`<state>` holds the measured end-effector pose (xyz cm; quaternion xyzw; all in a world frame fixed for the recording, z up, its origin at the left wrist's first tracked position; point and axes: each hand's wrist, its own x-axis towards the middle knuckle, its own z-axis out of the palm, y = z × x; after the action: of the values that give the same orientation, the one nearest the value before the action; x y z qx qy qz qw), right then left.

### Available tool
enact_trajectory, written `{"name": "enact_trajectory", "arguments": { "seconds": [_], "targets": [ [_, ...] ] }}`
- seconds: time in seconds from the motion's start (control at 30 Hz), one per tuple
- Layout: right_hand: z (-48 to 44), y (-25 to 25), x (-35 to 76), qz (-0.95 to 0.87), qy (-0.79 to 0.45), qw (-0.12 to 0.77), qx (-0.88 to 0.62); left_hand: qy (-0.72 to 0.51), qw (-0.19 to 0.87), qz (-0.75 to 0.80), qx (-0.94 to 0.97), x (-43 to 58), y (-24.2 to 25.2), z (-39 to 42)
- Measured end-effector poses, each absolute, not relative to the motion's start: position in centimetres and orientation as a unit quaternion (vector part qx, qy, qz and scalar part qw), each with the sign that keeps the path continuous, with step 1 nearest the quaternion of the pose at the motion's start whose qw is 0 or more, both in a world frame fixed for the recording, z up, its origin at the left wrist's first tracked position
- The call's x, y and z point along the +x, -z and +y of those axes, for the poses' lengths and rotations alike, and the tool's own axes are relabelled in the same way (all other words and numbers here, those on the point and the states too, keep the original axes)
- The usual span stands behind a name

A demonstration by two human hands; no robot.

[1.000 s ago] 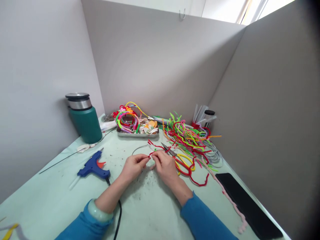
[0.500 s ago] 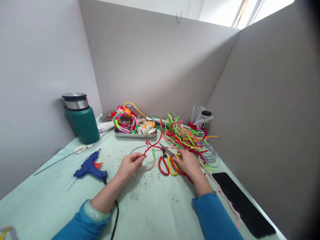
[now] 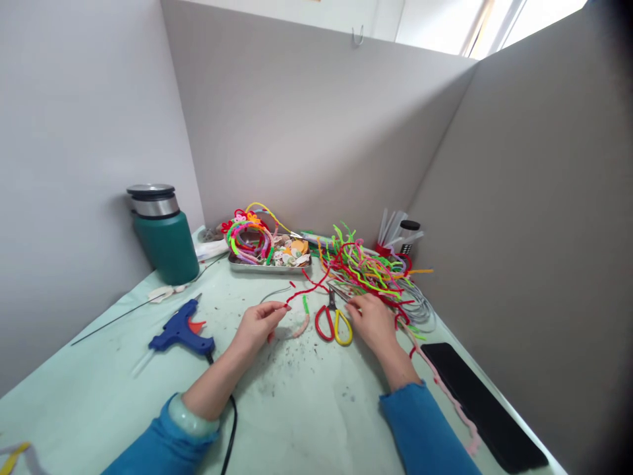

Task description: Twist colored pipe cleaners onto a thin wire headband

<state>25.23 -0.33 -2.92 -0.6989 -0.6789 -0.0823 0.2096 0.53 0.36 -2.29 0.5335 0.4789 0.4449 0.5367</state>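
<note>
Pinching one end of a red fuzzy strand between thumb and forefinger of the left hand, on the near side of the metal tray. Pressing those two tips together, and curling the other fingers loosely under. Spanning with that strand the pale green tabletop just nearer than the tray's right corner, and crossing a second red strand there.

Curling the right hand partway closed, palm down, nearer than the tray and to its right. Reaching with its fingertips to the near end of thin metal blades, but being unable to tell whether gripping anything beneath the palm.

Seeing red-and-yellow-handled scissors nearer than the tray and just past its right end, and a short green-and-pink fuzzy piece in front of that same end. Finding a blue glue gun to the tray's left and nearer, a green bottle well to its left, a tangle of bright strands just to its right, and a black slab farther right and nearer. Noticing many-coloured hoops and pale cut-outs inside the tray.
</note>
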Motion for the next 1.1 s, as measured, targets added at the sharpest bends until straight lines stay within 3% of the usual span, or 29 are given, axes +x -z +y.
{"name": "enact_trajectory", "arguments": {
  "seconds": [0.1, 0.27, 0.4, 0.57, 0.7, 1.1],
  "targets": [
    [-0.4, 3.1, 24.0, -0.764, 0.022, 0.218, -0.608, -0.434, 0.54, 0.487, 0.532, 0.6, 2.3, 0.4],
    [-0.5, 3.2, 23.5, -0.712, 0.034, 0.188, -0.675, -0.428, 0.545, 0.49, 0.529, 0.5, 2.3, 0.4],
    [-0.7, 2.8, 22.9, -0.689, 0.025, 0.285, -0.666, -0.415, 0.58, 0.463, 0.526, 0.6, 2.2, 0.2],
    [-1.3, 2.7, 18.8, -0.649, -0.356, 0.436, -0.511, -0.388, 0.618, 0.418, 0.541, 0.9, 2.1, -0.3],
    [-1.6, 3.1, 16.3, -0.547, -0.487, 0.506, -0.456, -0.357, 0.633, 0.419, 0.544, 1.0, 1.7, -0.7],
    [-1.4, 3.9, 15.5, -0.476, -0.481, 0.559, -0.479, -0.345, 0.538, 0.486, 0.596, 1.5, 2.2, -0.3]
  ]
}}
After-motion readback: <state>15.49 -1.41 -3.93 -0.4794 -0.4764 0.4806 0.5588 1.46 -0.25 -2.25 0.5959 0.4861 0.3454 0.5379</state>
